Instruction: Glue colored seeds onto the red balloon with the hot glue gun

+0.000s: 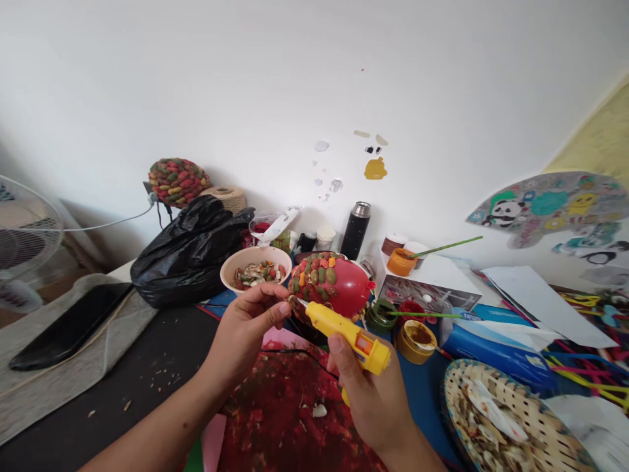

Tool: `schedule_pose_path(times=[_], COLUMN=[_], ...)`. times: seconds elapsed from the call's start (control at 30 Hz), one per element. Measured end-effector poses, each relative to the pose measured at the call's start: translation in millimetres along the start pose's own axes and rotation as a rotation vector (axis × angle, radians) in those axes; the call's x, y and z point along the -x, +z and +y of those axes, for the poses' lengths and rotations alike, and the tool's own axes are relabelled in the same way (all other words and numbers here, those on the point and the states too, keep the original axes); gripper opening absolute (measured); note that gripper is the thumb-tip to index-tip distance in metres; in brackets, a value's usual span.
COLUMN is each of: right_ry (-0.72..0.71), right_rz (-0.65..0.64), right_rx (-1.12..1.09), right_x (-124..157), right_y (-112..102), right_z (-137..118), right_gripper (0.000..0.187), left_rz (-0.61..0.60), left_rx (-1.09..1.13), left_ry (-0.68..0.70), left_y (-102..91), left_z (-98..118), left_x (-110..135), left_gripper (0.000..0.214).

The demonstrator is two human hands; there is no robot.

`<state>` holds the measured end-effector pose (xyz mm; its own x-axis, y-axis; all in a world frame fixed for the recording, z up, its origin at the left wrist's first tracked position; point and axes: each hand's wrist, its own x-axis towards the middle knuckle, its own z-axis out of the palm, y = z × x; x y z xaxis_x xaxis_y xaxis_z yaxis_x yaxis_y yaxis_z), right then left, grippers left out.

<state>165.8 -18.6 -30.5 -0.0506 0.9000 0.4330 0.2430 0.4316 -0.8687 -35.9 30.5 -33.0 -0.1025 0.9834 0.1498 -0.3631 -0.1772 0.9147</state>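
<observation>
My right hand (376, 393) is wrapped round the grip of a yellow hot glue gun (339, 324), its nozzle aimed left and up. At the nozzle tip, my left hand (250, 328) pinches a small brownish nut shell (293, 302) between thumb and fingertips. Whether nozzle and shell touch I cannot tell. Just behind sits a red balloon (351, 285), its left part covered with green, red and orange shells. Left of it, a pale bowl (228, 274) contains loose painted shells.
Open paint jars (417, 341) stand at the right, with green brushes. A woven basket (455, 393) of shells and a blue packet (496, 351) lie further right. A black bag (181, 255), a shell-covered ball (177, 181) and a fan (29, 229) are at left. A black flask (354, 233) stands by the wall.
</observation>
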Motion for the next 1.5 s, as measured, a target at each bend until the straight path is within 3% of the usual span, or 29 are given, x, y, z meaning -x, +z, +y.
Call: schedule_pose_path(times=[1.5], right_ry=[-0.017], right_rz=[-0.030], right_rx=[0.070], right_x=[-2.9], right_y=[-0.6], right_z=[-0.2], right_gripper=[0.056], left_rz=[0.025], left_rx=[0.049], left_ry=[-0.023], left_y=[4.1], left_z=[6.4], left_x=[-2.0], left_gripper=[0.044])
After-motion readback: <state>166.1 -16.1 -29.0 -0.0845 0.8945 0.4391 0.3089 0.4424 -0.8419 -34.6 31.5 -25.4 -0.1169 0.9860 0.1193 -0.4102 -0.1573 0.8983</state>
